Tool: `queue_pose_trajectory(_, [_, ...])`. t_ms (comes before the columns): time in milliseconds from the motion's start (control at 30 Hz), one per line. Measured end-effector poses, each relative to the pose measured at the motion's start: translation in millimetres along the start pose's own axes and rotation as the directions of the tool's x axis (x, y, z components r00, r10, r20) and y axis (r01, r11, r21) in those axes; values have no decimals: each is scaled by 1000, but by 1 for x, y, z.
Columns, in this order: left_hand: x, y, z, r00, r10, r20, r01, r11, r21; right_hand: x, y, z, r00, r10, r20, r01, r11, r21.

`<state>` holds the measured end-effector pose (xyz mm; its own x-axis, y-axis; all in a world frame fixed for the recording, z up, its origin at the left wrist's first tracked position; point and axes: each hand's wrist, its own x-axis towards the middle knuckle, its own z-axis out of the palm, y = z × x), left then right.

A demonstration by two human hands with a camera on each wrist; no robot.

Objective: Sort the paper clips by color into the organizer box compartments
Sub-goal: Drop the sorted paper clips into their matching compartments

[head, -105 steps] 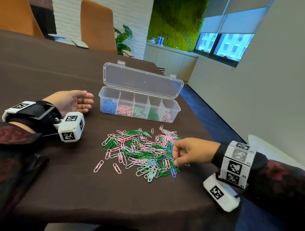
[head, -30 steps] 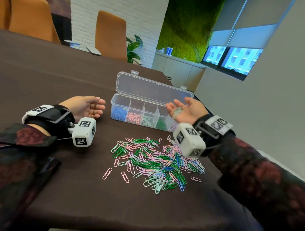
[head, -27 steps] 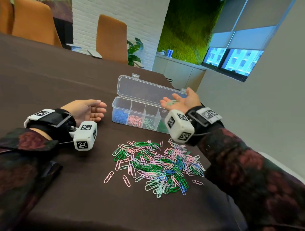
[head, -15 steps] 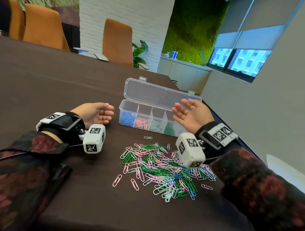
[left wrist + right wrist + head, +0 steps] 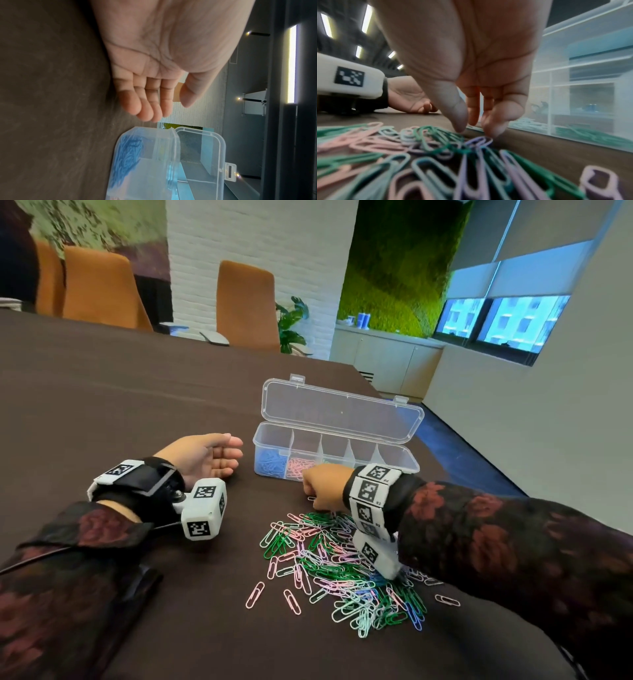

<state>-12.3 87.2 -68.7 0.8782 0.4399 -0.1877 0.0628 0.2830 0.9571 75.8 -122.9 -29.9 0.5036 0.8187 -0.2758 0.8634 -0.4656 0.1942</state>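
We see a dark brown desk [image 5: 102, 392]; beyond its far edge stand orange chairs [image 5: 245, 306], with a potted plant [image 5: 291, 325] just beside the nearest one, then a moss wall [image 5: 394, 268] above white cabinets [image 5: 387, 357], and a window [image 5: 503, 320] further right

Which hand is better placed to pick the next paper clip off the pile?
The right hand. Its fingertips hang just above the far edge of the pile, beside the organizer box. The left hand rests palm-up on the table, away from the clips, holding nothing.
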Motion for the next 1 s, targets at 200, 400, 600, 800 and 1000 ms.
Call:
queue_pose_trajectory(200, [-3,2,1,1000,2,-1,-2,1000,11,-9,11,1,996,24,87,-36,990,133])
queue_pose_trajectory(400, [-7,2,4,1000,5,-7,-5,1000,7,-21,2,2,987,-109,-120,156,844,512])
queue_pose_trajectory(600, [-8,1,2,1000,13,-17,-14,1000,-24,-12,-34,-12,961,-273,-44,213,626,751])
queue_pose_trajectory(800, [-6,2,1,1000,18,-11,-18,1000,-11,-8,-44,-9,923,-370,102,339,910,239])
queue_pose_trajectory(1000, [-6,1,-1,1000,26,-12,-26,999,-29,-17,-20,-4,954,-298,-19,245,747,618])
